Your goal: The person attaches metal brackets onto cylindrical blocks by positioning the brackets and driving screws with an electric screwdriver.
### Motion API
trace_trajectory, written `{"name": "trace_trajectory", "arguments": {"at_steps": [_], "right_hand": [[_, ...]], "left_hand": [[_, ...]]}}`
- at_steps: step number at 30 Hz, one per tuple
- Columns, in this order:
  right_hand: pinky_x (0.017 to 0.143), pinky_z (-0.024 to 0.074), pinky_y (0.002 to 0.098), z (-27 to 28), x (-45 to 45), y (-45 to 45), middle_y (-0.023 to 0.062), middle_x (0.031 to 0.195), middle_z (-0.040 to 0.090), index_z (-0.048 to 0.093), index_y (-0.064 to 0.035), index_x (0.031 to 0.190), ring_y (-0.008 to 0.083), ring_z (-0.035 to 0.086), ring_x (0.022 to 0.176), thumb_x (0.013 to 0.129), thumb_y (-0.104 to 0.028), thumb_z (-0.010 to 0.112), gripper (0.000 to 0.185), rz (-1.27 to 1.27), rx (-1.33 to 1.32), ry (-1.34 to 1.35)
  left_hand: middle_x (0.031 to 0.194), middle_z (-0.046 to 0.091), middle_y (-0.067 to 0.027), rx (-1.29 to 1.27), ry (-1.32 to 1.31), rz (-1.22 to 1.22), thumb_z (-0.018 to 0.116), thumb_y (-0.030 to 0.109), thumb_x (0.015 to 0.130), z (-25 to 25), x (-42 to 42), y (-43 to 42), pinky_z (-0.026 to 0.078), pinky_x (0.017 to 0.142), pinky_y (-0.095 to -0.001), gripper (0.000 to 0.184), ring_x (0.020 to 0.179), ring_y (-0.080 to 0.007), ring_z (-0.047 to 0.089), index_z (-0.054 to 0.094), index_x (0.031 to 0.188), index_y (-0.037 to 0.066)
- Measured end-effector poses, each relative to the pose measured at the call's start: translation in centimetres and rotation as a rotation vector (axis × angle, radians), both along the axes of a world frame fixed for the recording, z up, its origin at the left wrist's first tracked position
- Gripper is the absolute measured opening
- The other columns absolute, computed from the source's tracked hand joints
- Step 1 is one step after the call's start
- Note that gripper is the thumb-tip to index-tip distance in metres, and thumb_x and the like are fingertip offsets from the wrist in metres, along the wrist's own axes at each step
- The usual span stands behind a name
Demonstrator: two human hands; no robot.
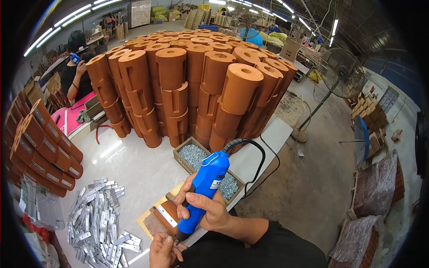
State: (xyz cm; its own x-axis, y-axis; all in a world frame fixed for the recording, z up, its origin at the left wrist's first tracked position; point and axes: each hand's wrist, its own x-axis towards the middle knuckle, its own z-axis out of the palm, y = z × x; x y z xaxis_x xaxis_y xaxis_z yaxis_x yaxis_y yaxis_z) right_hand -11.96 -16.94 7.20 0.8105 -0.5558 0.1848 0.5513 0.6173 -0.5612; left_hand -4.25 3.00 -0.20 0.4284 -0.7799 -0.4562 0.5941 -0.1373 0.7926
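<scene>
My right grip (215,214) is wrapped tight around a blue power driver (205,187). I hold it up over the near edge of the shiny white surface (103,154), with its dark tip pointing down. A black cord (262,156) comes out of its top and bends toward the right edge.

My left grip (163,251) is just beside the tip, down by the near edge. Its fingers are bent in close, but I can't tell if there is something small between them.

Close to that same edge is a yellow board (142,219). On it sits a brown piece (171,208) with a shiny metal strip (166,216) on it. Part of the piece hides behind my hand and the driver.

A wooden box (182,167) full of little screws (192,156) sits by the right edge, partly behind the driver. To the left of the board is a big messy pile of metal strips (100,223).

Lots of brown round blocks (172,71) stand stacked up tall toward the far edge. More brown pieces (44,149) with strips on them are piled up at the left edge.
</scene>
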Motion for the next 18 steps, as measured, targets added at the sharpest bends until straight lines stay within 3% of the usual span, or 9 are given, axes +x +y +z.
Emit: {"name": "trace_trajectory", "arguments": {"at_steps": [5,8,11,14,18], "right_hand": [[0.067,0.0533,0.0380,-0.1,0.1,-0.1,0.0174,0.091,0.063,0.050,-0.0044,0.110,0.0205,0.061,0.065,0.091,-0.009,0.060,0.022,-0.029,-0.030,-0.025],[0.067,0.0533,0.0383,-0.2,0.1,-0.1,0.0169,0.091,0.063,0.050,-0.0044,0.110,0.0210,0.062,0.065,0.091,-0.010,0.060,0.023,-0.054,-0.036,-0.031],[0.068,0.0534,0.0386,-0.1,0.2,-0.3,0.0165,0.091,0.063,0.050,-0.0046,0.111,0.0214,0.063,0.066,0.092,-0.011,0.060,0.023,-0.070,-0.034,-0.055],[0.069,0.0534,0.0387,0.0,0.2,-0.4,0.0161,0.090,0.063,0.050,-0.0048,0.111,0.0216,0.063,0.066,0.092,-0.012,0.060,0.022,-0.079,-0.021,-0.068],[0.069,0.0534,0.0391,-0.2,0.6,-0.3,0.0155,0.091,0.062,0.050,-0.0053,0.110,0.0218,0.062,0.066,0.092,-0.012,0.060,0.022,-0.098,-0.002,-0.080]], "left_hand": [[0.075,0.064,-0.0194,0.007,-0.045,0.072,0.057,0.028,0.099,0.3,0.0,-0.7,0.035,0.032,-0.0222,0.026,0.039,-0.0167,0.052,0.046,0.094,0.005],[0.074,0.063,-0.0157,-0.101,0.066,0.171,0.059,0.029,0.097,-2.2,0.4,-0.3,0.036,0.032,-0.0238,0.027,0.037,-0.0150,0.049,0.049,0.090,0.005],[0.075,0.064,-0.0128,-0.092,0.150,0.216,0.059,0.028,0.097,-1.4,0.5,-0.6,0.035,0.033,-0.0248,0.027,0.036,-0.0142,0.045,0.052,0.087,0.004],[0.076,0.065,-0.0113,-0.087,0.132,0.316,0.058,0.029,0.098,-1.8,0.4,-0.4,0.032,0.032,-0.0235,0.029,0.036,-0.0139,0.045,0.055,0.089,0.002],[0.081,0.068,-0.0153,-0.107,0.039,0.270,0.052,0.034,0.101,-0.5,-0.3,-1.2,0.030,0.031,-0.0217,0.034,0.035,-0.0122,0.043,0.055,0.098,0.000]]}}
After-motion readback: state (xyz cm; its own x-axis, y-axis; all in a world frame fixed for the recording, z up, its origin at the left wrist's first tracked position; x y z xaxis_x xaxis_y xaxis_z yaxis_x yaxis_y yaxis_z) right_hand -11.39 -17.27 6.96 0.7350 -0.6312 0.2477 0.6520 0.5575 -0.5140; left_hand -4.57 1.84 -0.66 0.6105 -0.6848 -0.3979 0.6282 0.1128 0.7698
